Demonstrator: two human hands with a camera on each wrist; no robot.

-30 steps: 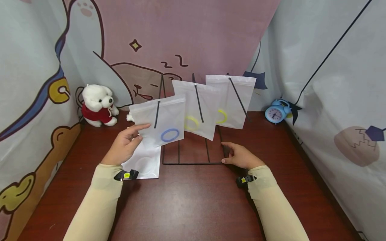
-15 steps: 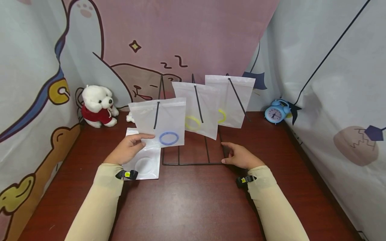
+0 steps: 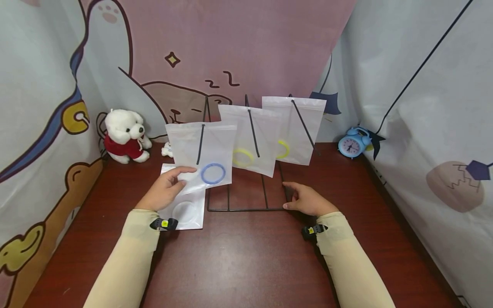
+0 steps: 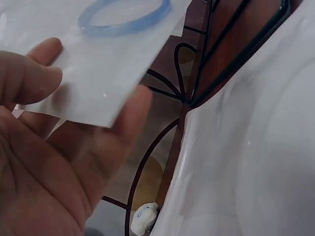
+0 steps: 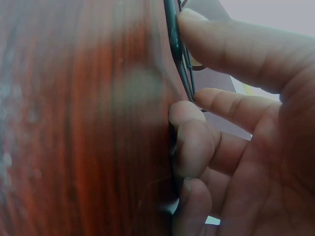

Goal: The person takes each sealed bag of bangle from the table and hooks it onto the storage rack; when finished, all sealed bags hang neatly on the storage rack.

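I have the left hand (image 3: 163, 190) pinching the left bag (image 3: 217, 141) by its lower left corner; on the left wrist view I make out the thumb lying over the plastic and other fingers behind it. That bag hangs on the left hook (image 3: 200, 147) of a black wire rack (image 3: 246, 209), and a blue ring (image 3: 212, 182) sits low inside it. My right hand (image 3: 308, 200) grasps the front right corner of the rack's base, thumb and index finger against the wire.

I see the rack standing on the table (image 3: 246, 265), towards the back edge. The middle bag (image 3: 266, 132) and the right bag (image 3: 286, 132) hang there too, each with a yellow ring. Another bag (image 3: 195, 220) lies flat on the table beside the rack's front left corner, partly under my left hand. At the table's back left corner sits a stuffed toy (image 3: 125, 134); near the back right corner, a blue clock (image 3: 352, 143).
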